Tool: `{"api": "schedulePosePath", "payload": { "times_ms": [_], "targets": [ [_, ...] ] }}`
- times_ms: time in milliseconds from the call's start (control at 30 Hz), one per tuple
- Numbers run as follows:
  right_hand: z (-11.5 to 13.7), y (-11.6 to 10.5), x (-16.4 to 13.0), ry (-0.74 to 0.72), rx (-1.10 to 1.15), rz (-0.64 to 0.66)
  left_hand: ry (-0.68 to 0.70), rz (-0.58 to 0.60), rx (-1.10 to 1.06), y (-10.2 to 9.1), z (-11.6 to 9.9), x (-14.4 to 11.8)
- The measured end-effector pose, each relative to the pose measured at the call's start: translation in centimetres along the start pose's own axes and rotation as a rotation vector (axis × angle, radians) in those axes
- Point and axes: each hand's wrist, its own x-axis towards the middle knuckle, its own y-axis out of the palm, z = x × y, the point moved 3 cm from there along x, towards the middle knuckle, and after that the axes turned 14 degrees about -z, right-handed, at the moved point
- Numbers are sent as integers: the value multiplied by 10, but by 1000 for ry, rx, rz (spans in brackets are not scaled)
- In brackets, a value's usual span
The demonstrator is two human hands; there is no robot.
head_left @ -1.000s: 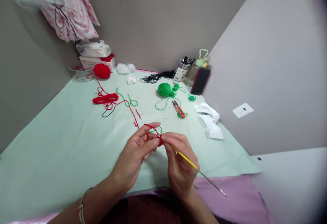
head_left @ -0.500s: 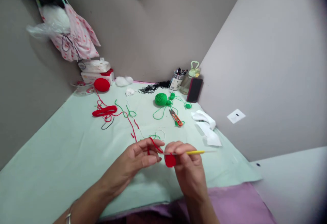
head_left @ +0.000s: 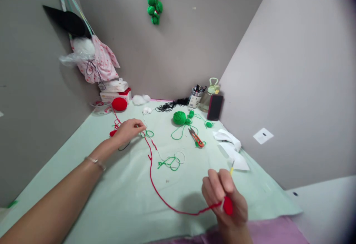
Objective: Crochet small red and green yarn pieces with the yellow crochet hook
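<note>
Our left hand (head_left: 128, 131), now stretched away, pinches the red yarn (head_left: 155, 188); our right hand (head_left: 226, 203) clamps the red crochet piece (head_left: 228, 205), paying out slack.

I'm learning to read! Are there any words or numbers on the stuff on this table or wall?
None can be read.
Box behind the red yarn ball: red and white print, too blurred to read.
Jar of tools: label marks too small to read.
Wall plate: only a dark slot, no text.
Phone: dark, nothing showing.
</note>
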Motion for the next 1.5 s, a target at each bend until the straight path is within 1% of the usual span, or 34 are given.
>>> {"api": "schedulePosePath", "payload": {
  "times_ms": [67,133,233,333,467,533,600,633,700,800,867,967,1100,1233,1367,1433,1500],
  "targets": [
    [-1,6,1,15,-33,16,54,45,110,17,-3,13],
    [-2,7,1,18,-82,2,135,117,172,35,-14,16],
    [-3,3,-1,16,-132,0,276,273,194,57,-34,2],
    [-4,-3,-3,3,-81,8,378,387,196,71,-51,-19],
    [-5,-8,-5,4,-69,10,476,471,194,94,-58,-40],
    [-5,-9,-6,12,-115,-4,510,495,175,106,-58,-44],
    [-4,-9,-7,28,-155,-22,514,490,135,112,-60,-42],
    [-4,-10,-8,35,-164,-29,505,475,104,111,-63,-38],
    [-3,-10,-8,41,-147,-25,470,429,19,102,-71,-28],
    [-4,-11,-9,43,-82,-18,402,354,-164,73,-88,-10],
    [-6,-13,-9,86,-53,-33,353,294,-261,52,-98,-2],
    [-11,-13,-8,176,-27,-61,281,251,-282,32,-105,1],
    [-12,-7,-1,233,-11,-108,238,279,-285,17,-111,-11],
    [-9,11,16,266,-98,-178,254,330,-314,9,-122,-33],
    [-12,28,33,201,-170,-300,266,380,-327,5,-133,-57],
    [-18,34,37,222,-195,-284,281,380,-338,3,-136,-64],
    [-27,37,38,293,-231,-214,275,373,-364,1,-136,-65]
  ]
}}
